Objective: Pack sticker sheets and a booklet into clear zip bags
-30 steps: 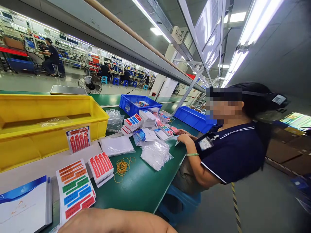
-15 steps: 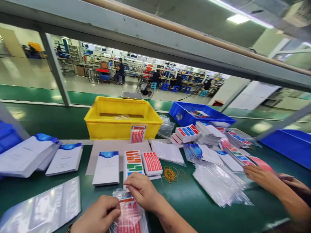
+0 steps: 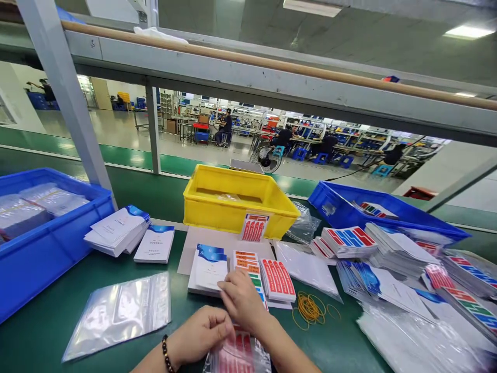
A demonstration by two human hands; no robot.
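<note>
My left hand, with a beaded bracelet at the wrist, pinches the edge of a clear plastic bag that has red-printed sticker sheets in it. My right hand crosses above the bag, its fingertips on the lower right corner of the top booklet, white with a blue top edge. The uppermost booklets lie shifted on their stack. Beside that stack, partly hidden behind my right hand, is a pile of orange, green and blue sticker sheets. A stack of red sticker sheets lies right of it.
Flat clear bags lie at left, near more booklets and a blue bin. A yellow bin stands behind. Rubber bands, white bags, sticker stacks and another blue bin are at right.
The view has swung left; the co-worker's hands are out of frame. My right hand has gone from the bag to the booklet stack, whose top booklets have shifted. My left hand stays at the bag.
</note>
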